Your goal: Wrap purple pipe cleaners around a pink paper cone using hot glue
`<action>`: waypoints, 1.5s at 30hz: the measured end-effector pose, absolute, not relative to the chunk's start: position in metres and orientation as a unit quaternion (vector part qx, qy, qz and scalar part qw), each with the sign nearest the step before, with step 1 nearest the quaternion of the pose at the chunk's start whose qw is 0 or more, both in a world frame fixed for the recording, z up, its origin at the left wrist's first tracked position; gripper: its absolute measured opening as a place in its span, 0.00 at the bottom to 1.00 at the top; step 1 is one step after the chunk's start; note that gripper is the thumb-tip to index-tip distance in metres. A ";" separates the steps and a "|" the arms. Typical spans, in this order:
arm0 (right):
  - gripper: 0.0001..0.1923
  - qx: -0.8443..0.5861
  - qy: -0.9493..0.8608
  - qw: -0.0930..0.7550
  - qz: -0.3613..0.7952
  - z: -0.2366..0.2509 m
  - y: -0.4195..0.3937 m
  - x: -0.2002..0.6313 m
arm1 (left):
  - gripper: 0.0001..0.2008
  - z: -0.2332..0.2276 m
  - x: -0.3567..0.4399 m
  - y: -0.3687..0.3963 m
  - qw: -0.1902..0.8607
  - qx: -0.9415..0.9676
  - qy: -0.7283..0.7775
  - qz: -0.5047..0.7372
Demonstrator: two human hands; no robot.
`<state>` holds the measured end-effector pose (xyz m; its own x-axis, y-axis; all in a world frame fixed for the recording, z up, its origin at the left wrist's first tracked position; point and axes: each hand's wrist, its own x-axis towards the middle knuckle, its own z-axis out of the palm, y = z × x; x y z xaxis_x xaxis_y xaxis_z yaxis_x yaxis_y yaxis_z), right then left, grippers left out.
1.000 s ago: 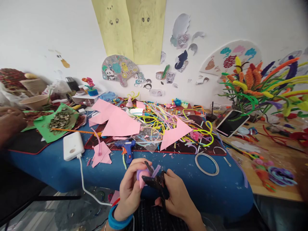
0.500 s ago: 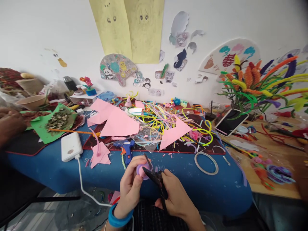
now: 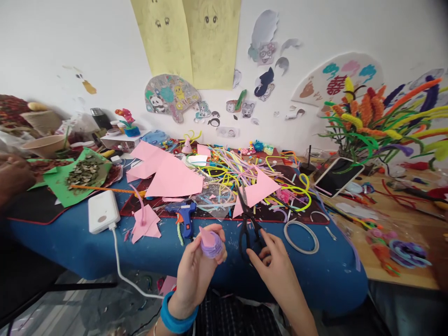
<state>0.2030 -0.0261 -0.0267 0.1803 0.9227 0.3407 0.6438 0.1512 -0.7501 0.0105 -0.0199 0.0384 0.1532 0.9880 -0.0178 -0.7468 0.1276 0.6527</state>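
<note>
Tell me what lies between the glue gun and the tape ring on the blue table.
In the head view, black scissors lie between the glue gun and the tape ring, the right hand touching their handles.

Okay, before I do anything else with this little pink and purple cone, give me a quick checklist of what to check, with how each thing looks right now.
1. Pink and purple cone held firmly in the left hand: ok, fingers wrap it, tip up.
2. Scissors set down: ok, they lie on the blue table cover, the right hand at their handles.
3. Scissor blades closed: ok, they point away from you.
4. Glue gun within reach: ok, just beyond the cone.
5. Glue gun hot: cannot tell.
6. Other person's hand clear of your work: ok, at the far left edge.
</note>
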 end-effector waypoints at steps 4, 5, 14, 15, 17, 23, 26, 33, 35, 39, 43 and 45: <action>0.19 -0.545 -0.650 0.512 0.134 -0.005 -0.043 0.191 | 0.18 0.036 0.021 -0.027 0.787 0.187 0.211 0.548; 0.17 -0.512 -0.675 0.517 0.120 0.002 -0.048 0.186 | 0.17 0.034 0.023 -0.029 0.796 0.187 0.211 0.536; 0.18 -0.443 -0.680 0.584 -0.007 0.009 -0.058 0.155 | 0.18 0.013 0.035 -0.039 0.793 0.247 0.252 0.497; 0.18 -0.438 -0.681 0.586 -0.006 0.007 -0.057 0.155 | 0.17 0.012 0.035 -0.039 0.787 0.265 0.251 0.498; 0.18 -0.427 -0.685 0.590 0.000 0.005 -0.057 0.156 | 0.16 0.008 0.032 -0.039 0.761 0.309 0.262 0.506; 0.21 -0.412 -0.698 0.585 -0.036 -0.001 -0.058 0.156 | 0.14 0.006 0.021 -0.038 0.617 0.485 0.331 0.523; 0.24 -0.403 -0.712 0.567 -0.099 -0.004 -0.058 0.159 | 0.13 0.013 0.019 -0.037 0.586 0.515 0.352 0.518; 0.27 -0.412 -0.710 0.554 -0.138 -0.008 -0.059 0.162 | 0.16 0.025 0.008 -0.031 0.578 0.565 0.332 0.486; 0.26 -0.420 -0.698 0.566 -0.124 -0.009 -0.060 0.162 | 0.19 0.026 0.005 -0.030 0.599 0.568 0.304 0.476; 0.21 -0.415 -0.692 0.580 -0.109 -0.007 -0.059 0.160 | 0.17 0.027 0.003 -0.030 0.583 0.573 0.317 0.480; 0.13 -0.394 -0.696 0.587 -0.127 -0.004 -0.058 0.158 | 0.15 0.028 0.005 -0.033 0.545 0.578 0.371 0.481; 0.12 -0.390 -0.698 0.584 -0.141 -0.006 -0.057 0.158 | 0.16 0.028 0.006 -0.034 0.532 0.576 0.389 0.483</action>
<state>0.1576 -0.0566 -0.0056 -0.0142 0.3796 0.9250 0.7098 0.6554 -0.2581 0.0060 -0.0344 0.0277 0.2302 0.9627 0.1422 -0.0657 -0.1304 0.9893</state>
